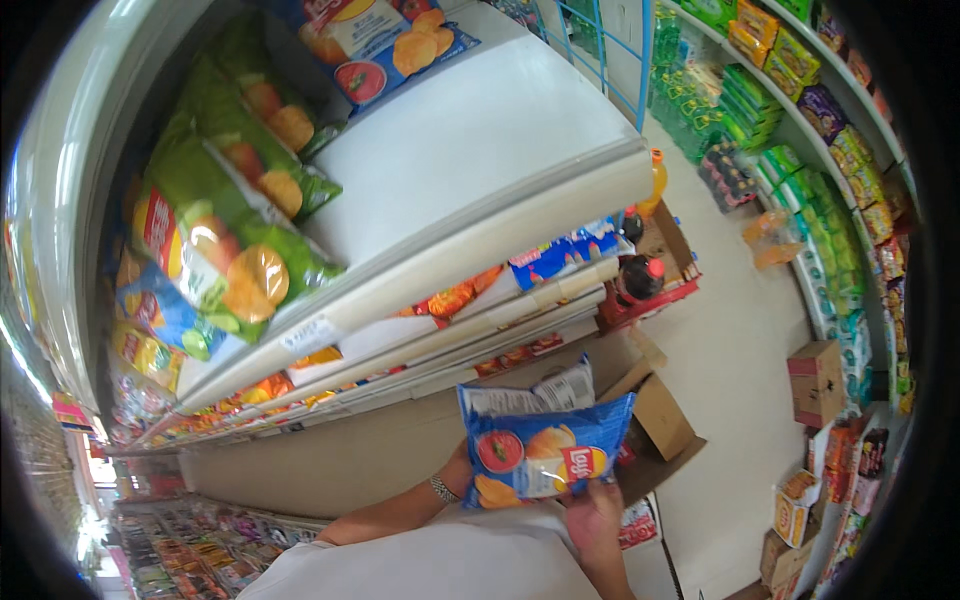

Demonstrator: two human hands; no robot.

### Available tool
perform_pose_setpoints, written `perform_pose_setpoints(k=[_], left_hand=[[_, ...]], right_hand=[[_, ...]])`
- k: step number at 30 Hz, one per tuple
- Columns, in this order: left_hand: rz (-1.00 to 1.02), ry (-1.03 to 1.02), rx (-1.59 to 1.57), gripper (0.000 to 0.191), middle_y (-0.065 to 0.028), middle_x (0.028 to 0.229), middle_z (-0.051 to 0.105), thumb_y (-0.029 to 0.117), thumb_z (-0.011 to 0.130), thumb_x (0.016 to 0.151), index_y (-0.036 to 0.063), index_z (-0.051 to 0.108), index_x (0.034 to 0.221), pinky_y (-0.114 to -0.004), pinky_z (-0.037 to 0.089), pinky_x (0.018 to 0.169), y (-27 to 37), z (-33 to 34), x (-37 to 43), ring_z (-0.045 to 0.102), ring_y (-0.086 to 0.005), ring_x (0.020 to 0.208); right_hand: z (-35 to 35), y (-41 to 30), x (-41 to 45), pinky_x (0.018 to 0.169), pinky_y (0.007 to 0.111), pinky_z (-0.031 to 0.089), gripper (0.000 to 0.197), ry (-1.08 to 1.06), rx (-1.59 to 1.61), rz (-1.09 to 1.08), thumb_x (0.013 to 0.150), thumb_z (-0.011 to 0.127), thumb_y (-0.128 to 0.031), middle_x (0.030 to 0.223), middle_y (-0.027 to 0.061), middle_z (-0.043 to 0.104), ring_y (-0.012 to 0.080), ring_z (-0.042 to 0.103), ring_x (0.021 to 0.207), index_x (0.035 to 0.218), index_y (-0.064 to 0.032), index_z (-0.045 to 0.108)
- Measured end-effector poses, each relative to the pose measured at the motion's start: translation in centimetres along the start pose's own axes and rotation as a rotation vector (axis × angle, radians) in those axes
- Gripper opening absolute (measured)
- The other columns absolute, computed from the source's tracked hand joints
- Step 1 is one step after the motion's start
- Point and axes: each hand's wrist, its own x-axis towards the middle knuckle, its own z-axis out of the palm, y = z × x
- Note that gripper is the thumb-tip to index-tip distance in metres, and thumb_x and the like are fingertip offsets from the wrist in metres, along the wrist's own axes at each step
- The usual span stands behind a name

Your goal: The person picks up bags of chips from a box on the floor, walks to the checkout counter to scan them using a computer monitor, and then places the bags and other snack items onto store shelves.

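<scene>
A blue Lay's potato chip bag is held in front of my body, its printed front towards me. My right hand grips its lower right edge. Behind it, a second chip bag shows its back panel with small print and a barcode. My left hand, below a wristwatch, reaches behind the bags at their left side; its fingers are hidden, but it supports them. Ahead, the white shelf carries green Lay's bags at the left and a blue Lay's bag at the back.
Open cardboard boxes stand on the floor just beyond the bags. Cola bottles stand by the shelf's right end. Lower shelves hold snack packets. Across the aisle are stocked shelves and a carton. Blue wire mesh borders the shelf.
</scene>
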Motion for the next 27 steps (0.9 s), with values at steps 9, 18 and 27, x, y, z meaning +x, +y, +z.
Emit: perform_pose_setpoints(k=[9, 18, 27], left_hand=[[0.005, 0.003, 0.633, 0.057, -0.0103, 0.143, 0.049, 0.015, 0.067, 0.092, 0.0045, 0.042, 0.142, -0.036, 0.042, 0.107, 3.8, 3.1, 5.7, 0.051, -0.0184, 0.124], [-0.023, -0.032, 0.626, 0.052, -0.0088, 0.138, 0.054, 0.010, 0.067, 0.091, 0.0032, 0.047, 0.138, -0.035, 0.044, 0.104, 5.7, 1.9, 6.0, 0.053, -0.0165, 0.121], [0.201, 0.093, 0.575, 0.051, -0.0078, 0.121, 0.064, 0.003, 0.071, 0.085, 0.0017, 0.052, 0.132, -0.032, 0.047, 0.095, 10.9, 3.3, -7.5, 0.059, -0.0163, 0.110]], right_hand=[[1.5, -2.7, 4.1, 0.105, 0.045, 0.042, 0.078, 0.009, -0.126, -0.383, 0.087, 0.073, -0.035, 0.135, 0.0144, 0.049, 0.0303, 0.051, 0.125, 0.142, -0.0007, 0.030], [2.9, -5.9, 4.7, 0.099, 0.040, 0.046, 0.066, 0.024, -0.119, -0.430, 0.089, 0.071, -0.023, 0.126, 0.0145, 0.056, 0.0249, 0.060, 0.110, 0.139, 0.0012, 0.034], [34.3, -16.9, 6.8, 0.095, 0.032, 0.045, 0.061, -0.786, -1.023, -0.688, 0.090, 0.066, -0.014, 0.117, 0.0095, 0.061, 0.0171, 0.058, 0.104, 0.142, 0.0028, 0.036]])
